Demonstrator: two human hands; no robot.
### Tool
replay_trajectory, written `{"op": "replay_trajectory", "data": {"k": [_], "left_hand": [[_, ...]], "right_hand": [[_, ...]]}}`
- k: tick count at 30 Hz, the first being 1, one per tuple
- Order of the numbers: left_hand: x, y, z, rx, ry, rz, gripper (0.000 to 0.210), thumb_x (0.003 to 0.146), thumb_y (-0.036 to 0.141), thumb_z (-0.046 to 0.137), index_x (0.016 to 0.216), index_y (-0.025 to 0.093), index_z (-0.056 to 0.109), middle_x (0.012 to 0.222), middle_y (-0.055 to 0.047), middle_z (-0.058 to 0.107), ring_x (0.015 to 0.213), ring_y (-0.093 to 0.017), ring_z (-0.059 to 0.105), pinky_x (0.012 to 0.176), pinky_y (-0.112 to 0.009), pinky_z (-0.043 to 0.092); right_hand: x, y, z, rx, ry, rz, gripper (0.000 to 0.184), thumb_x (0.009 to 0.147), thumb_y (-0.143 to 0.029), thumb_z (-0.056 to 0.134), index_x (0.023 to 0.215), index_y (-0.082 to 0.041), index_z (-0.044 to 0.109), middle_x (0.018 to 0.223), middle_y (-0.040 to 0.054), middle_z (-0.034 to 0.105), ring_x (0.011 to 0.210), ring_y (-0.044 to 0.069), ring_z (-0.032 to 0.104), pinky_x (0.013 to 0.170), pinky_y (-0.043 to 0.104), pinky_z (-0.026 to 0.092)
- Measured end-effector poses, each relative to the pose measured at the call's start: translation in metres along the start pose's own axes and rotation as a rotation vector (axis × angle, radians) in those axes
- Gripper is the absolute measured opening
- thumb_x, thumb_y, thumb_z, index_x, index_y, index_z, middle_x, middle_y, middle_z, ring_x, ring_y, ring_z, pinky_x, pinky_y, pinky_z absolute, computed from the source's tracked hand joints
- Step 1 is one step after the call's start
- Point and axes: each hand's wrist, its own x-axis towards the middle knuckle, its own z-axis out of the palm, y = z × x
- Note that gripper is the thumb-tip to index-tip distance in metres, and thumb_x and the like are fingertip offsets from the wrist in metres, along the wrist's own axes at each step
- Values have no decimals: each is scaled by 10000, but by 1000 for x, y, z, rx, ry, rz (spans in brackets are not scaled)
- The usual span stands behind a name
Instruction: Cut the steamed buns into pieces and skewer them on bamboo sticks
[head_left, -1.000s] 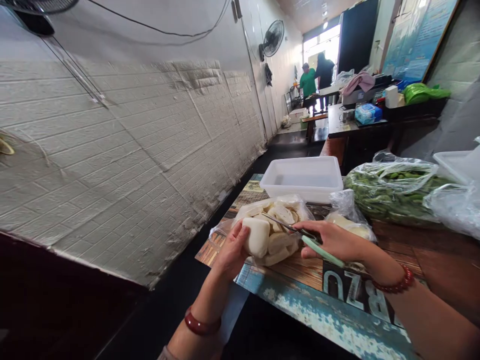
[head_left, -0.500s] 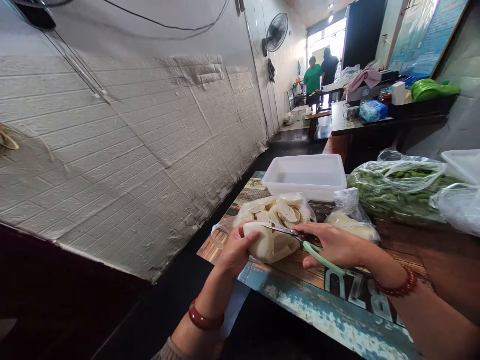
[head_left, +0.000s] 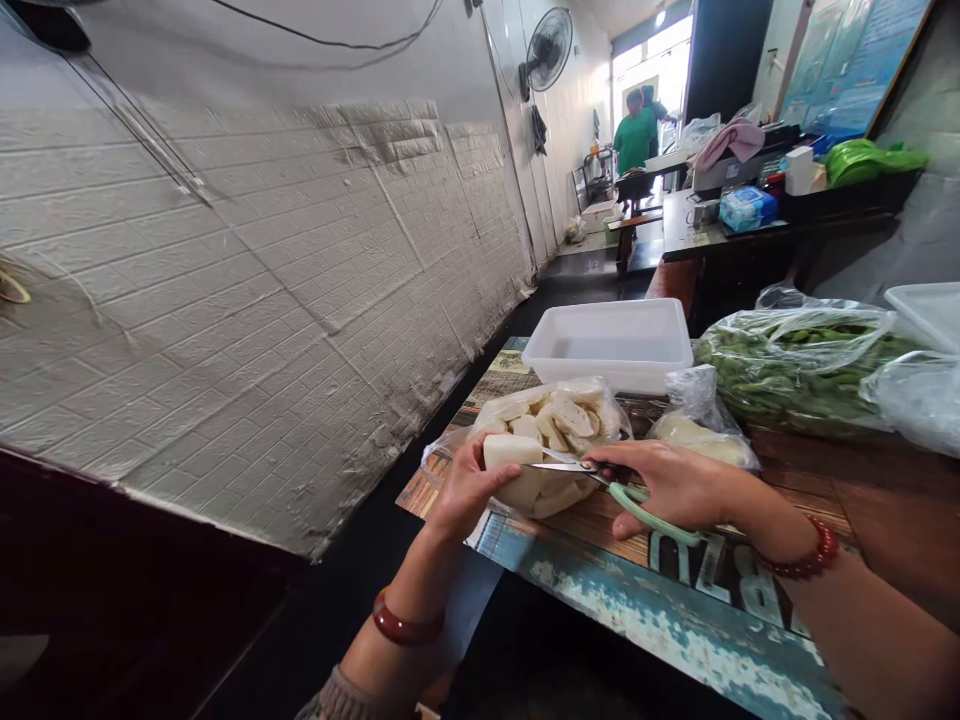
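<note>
My left hand (head_left: 466, 487) is closed on a pale, cream-coloured block of food (head_left: 511, 451), its kind not clear, with the thumb along its lower edge. My right hand (head_left: 667, 487) grips scissors (head_left: 651, 514) with mint-green handles. Their blades stand apart and point left, with the tips at the block's right side. Below and behind the block lies a clear plastic bag (head_left: 611, 428) full of similar cream-coloured pieces (head_left: 568, 419). A smaller tied bag (head_left: 701, 437) with something pale inside lies beyond my right hand.
A white plastic tub (head_left: 607, 375) stands behind the bag of pieces. To its right is a large clear bag of green pods (head_left: 806, 365). A brick-patterned wall (head_left: 300, 300) runs along the left. Two people are far off near the doorway, one in a green shirt (head_left: 635, 140).
The large pale piece in my left hand now shows as a smaller block, above the scissor blades. The scissors are more widely spread. The far people have shifted, one now partly behind the other.
</note>
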Motion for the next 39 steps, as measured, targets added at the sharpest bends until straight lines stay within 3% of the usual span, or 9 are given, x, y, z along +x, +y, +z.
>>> {"op": "replay_trajectory", "data": {"k": [6, 10, 15, 20, 23, 27, 32, 37, 39], "left_hand": [[0, 3, -3, 114, -24, 17, 548, 509, 378, 945, 942, 142, 704, 858, -50, 683, 750, -178, 591, 640, -246, 466], [2, 3, -6, 147, -57, 39, 549, 530, 390, 937, 966, 150, 706, 914, -64, 688, 786, -189, 592, 647, -243, 452], [4, 1, -6, 89, -102, 12, 544, 549, 428, 925, 982, 161, 735, 961, -79, 699, 829, -211, 610, 681, -255, 455], [0, -3, -2, -39, -148, -13, 694, 541, 533, 909, 1105, 163, 746, 1060, -117, 724, 992, -296, 642, 835, -325, 488], [-4, -6, 2, -91, -127, -2, 722, 551, 491, 921, 1168, 174, 724, 1147, -132, 722, 1142, -339, 611, 942, -357, 475], [-4, -10, 5, -158, -96, -65, 640, 622, 464, 893, 1173, 192, 714, 1132, -122, 733, 1085, -319, 653, 854, -332, 520], [-3, -9, 6, -218, -58, -61, 610, 630, 409, 894, 1165, 181, 711, 1125, -107, 741, 1053, -292, 672, 854, -314, 521], [-2, -8, 8, -217, -51, -54, 633, 617, 399, 901, 1168, 164, 697, 1099, -108, 750, 1029, -292, 686, 871, -337, 527], [-2, -8, 8, -216, -45, -49, 629, 609, 397, 906, 1155, 162, 698, 1079, -106, 755, 1013, -287, 692, 871, -341, 530]], "right_hand": [[-1, 0, -3, 25, -3, -7, 692, 657, -548, 812, 1282, -279, 685, 1079, 72, 768, 966, 326, 693, 797, 344, 528], [-1, -1, -6, 36, -35, 15, 630, 671, -555, 803, 1226, -269, 724, 964, 56, 782, 812, 278, 690, 701, 314, 504], [-1, 0, -9, 137, 22, 3, 498, 677, -543, 797, 1071, -238, 798, 799, 25, 771, 727, 242, 656, 657, 291, 481], [0, 0, -9, 132, 50, 43, 479, 706, -520, 772, 1077, -218, 796, 721, 7, 740, 678, 223, 617, 616, 284, 442], [1, -2, -8, 121, 43, 64, 444, 751, -504, 726, 1079, -212, 790, 754, 3, 740, 684, 218, 614, 608, 283, 425], [1, -10, -8, 87, 70, 86, 430, 754, -490, 717, 1091, -231, 783, 789, 7, 743, 715, 228, 631, 629, 287, 448], [-2, -17, -7, 1, 80, 121, 654, 705, -487, 771, 1300, -234, 675, 945, 44, 755, 756, 238, 657, 681, 313, 499], [-4, -11, -3, -7, 91, 23, 762, 654, -536, 820, 1335, -245, 638, 1214, 96, 719, 1045, 329, 664, 893, 391, 514], [-4, -9, -3, -1, 75, 7, 794, 643, -541, 828, 1346, -230, 627, 1241, 111, 707, 1072, 339, 658, 917, 405, 514]]}}
